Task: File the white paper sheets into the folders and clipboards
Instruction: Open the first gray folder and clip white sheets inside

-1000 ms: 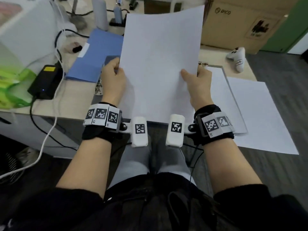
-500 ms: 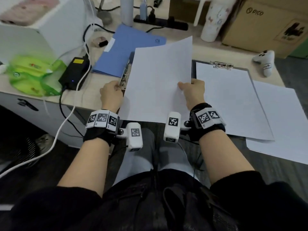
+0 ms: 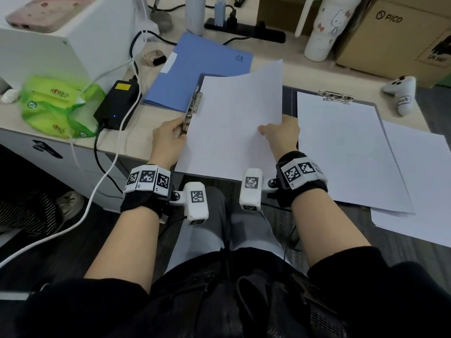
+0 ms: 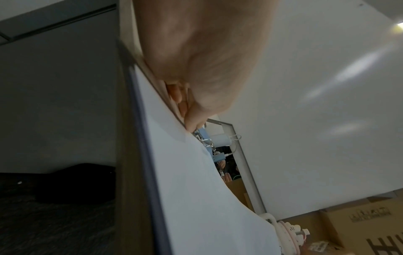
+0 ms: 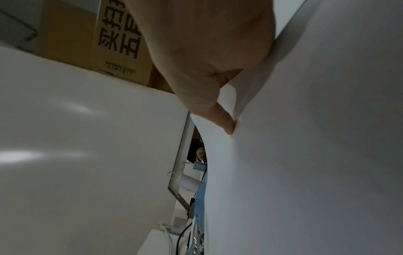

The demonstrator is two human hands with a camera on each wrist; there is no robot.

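I hold a white paper sheet (image 3: 234, 128) low over a dark open folder (image 3: 289, 98) at the desk's front edge. My right hand (image 3: 280, 130) pinches the sheet's right edge, thumb on top; the right wrist view shows a finger (image 5: 224, 124) pressed under the paper. My left hand (image 3: 170, 137) is curled at the near end of the folder's metal clip (image 3: 192, 108), which runs along the sheet's left edge. The left wrist view has the fingertips (image 4: 191, 120) at that edge. A clipboard (image 3: 335, 96) holding a white sheet (image 3: 341, 152) lies to the right. A blue folder (image 3: 200, 67) lies behind.
More loose white sheets (image 3: 419, 181) overhang the desk at the right. A black power adapter (image 3: 117, 103), cables and green packets (image 3: 56, 108) lie at the left. A white controller (image 3: 400, 93), a tumbler (image 3: 322, 28), a cardboard box (image 3: 402, 37) and a power strip (image 3: 244, 30) line the back.
The sheet came down from upright in front of me to low over the dark folder. My left hand left the sheet's left edge and went to the metal clip.
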